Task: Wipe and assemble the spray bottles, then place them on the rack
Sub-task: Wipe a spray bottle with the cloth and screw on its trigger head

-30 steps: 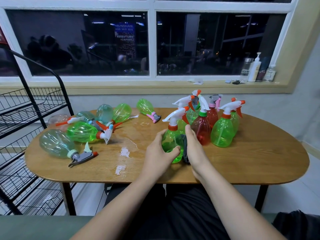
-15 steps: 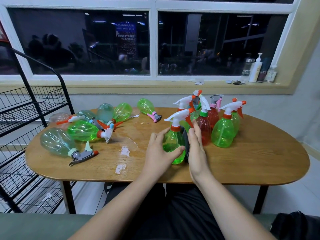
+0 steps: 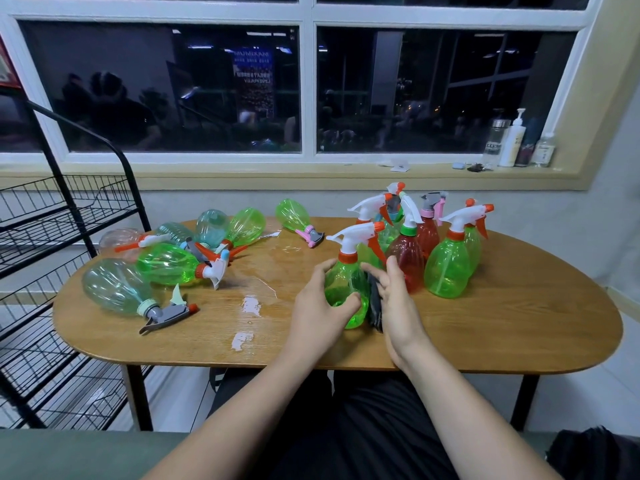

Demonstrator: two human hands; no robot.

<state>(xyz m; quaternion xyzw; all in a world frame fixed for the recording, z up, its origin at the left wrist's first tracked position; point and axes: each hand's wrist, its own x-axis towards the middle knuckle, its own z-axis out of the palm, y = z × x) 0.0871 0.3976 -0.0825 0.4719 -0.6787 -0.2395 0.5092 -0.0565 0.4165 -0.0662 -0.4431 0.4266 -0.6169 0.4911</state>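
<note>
2 hands work on 1 bottle. The left hand (image 3: 320, 308) grips the green spray bottle (image 3: 341, 289) round its belly, with the thumb on the near face and the fingers curled round the far left side. The right hand (image 3: 398, 306) lies with near-straight fingers against the bottle's right flank and presses a dark cloth (image 3: 375, 308) to it, so this hand is flat and pushing, not clenched. The bottle stands upright on the table (image 3: 519, 327), about midway along it and toward the near edge. Its white trigger head (image 3: 353, 235) is already seated on an orange collar.

The step in hand looks like the wipe. To do it well, I judge the left hand should hold the base planted and turn the bottle bit by bit. The cloth should travel from collar down to base, so the whole wall gets covered and not just 1 stripe. The plastic looks thin and the bottle is probably empty, so it will feel light and slippery. A hard push from the right could tip it into the red bottle (image 3: 405, 261) just behind, which stands among other upright bottles at the far right.

Further left, several bottles lie on their sides, including a clear bottle (image 3: 114, 289) nearest the wire rack (image 3: 69, 216) beyond the table's left end. Judging by these, much of the task remains.
</note>
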